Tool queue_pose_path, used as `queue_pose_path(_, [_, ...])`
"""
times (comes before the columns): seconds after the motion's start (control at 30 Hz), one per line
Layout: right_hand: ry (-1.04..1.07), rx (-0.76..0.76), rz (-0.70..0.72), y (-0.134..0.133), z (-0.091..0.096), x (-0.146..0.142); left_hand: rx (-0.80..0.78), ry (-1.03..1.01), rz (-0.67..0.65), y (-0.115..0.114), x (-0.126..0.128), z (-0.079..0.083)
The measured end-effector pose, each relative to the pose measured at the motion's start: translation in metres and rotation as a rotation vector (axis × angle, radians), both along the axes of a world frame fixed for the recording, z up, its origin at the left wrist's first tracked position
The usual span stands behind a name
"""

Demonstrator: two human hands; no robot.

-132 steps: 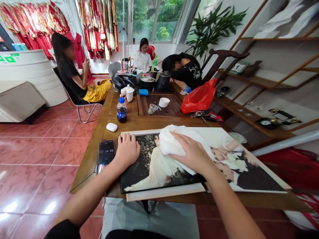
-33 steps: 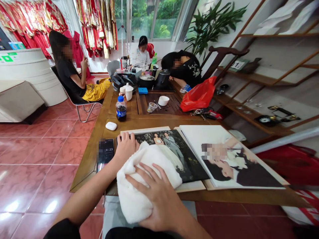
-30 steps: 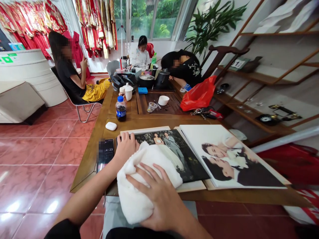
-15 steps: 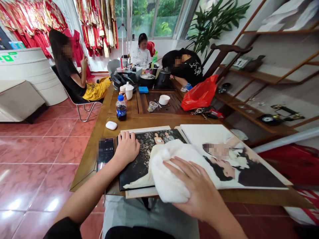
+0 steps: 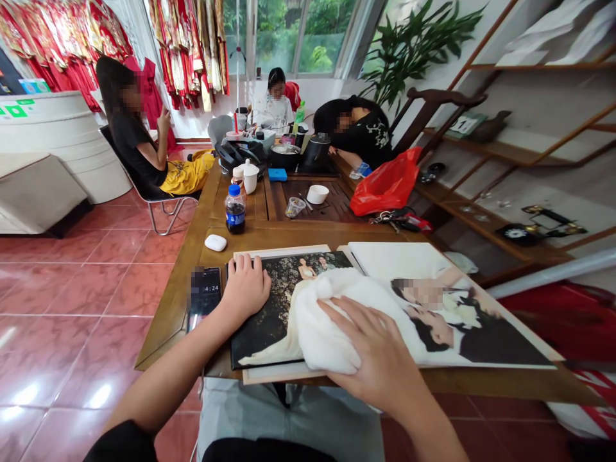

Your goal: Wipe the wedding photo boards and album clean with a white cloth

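Note:
A large photo album [image 5: 262, 314] lies spread on the wooden table in front of me, its dark left page carrying a couple's picture. My left hand [image 5: 246, 285] rests flat near that page's upper left corner, fingers stretched out. In my right hand [image 5: 373, 350] is a bunched white cloth [image 5: 325, 327], pressed over the middle of the album where the pages meet. The cloth and hand hide part of both pages. On the right page [image 5: 500, 337] is a close-up photo of two people. A phone [image 5: 205, 295] showing a timer lies beside my left wrist.
Behind the album are a white earbud case [image 5: 215, 242], a cola bottle [image 5: 235, 210], a white bowl [image 5: 317, 194], a red plastic bag [image 5: 387, 186] and keys [image 5: 387, 219]. Three people sit around the table's far end and left side. Wooden shelves [image 5: 505, 151] stand at the right.
My right hand has shifted slightly away from me with the white cloth, its lower edge now further up the page. My left hand stays put.

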State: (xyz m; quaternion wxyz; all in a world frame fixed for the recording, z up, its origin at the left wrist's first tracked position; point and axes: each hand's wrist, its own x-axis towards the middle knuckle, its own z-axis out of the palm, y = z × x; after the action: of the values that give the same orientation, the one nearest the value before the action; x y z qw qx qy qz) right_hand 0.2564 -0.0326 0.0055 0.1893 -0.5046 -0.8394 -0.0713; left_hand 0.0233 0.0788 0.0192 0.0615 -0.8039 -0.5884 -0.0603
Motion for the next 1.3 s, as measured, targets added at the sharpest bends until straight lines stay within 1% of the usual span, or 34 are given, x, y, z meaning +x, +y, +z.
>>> queue_pose_path(0.1, [0.036, -0.055, 0.047, 0.007, 0.005, -0.025, -0.003, 0.003, 0.004, 0.000, 0.000, 0.001])
queue_pose_path(0.17, [0.050, -0.083, 0.071, 0.012, 0.007, -0.037, -0.006, 0.006, 0.003, -0.001, 0.000, 0.001])
queue_pose_path(0.3, [0.067, -0.112, 0.100, 0.018, 0.008, -0.044, -0.009, 0.010, 0.001, -0.001, -0.001, 0.002])
queue_pose_path(0.43, [0.056, -0.118, 0.085, 0.021, 0.007, -0.033, 0.011, -0.006, -0.007, 0.000, -0.001, -0.001])
queue_pose_path(0.57, [0.035, -0.079, 0.028, 0.023, 0.003, -0.010, 0.039, -0.018, -0.006, 0.001, -0.002, -0.003])
queue_pose_path(0.73, [0.024, -0.022, -0.070, 0.026, -0.004, 0.021, 0.042, -0.007, -0.005, 0.001, -0.001, -0.002])
queue_pose_path(0.87, [0.036, -0.028, -0.132, 0.029, -0.005, 0.029, 0.035, -0.010, -0.006, 0.000, -0.001, -0.002])
queue_pose_path(1.03, [0.034, -0.049, -0.127, 0.035, -0.001, 0.015, 0.035, -0.004, -0.003, 0.000, 0.000, -0.001])
queue_pose_path(1.3, [0.055, -0.148, 0.002, 0.054, 0.012, -0.031, 0.008, 0.013, 0.005, 0.000, -0.001, 0.001])
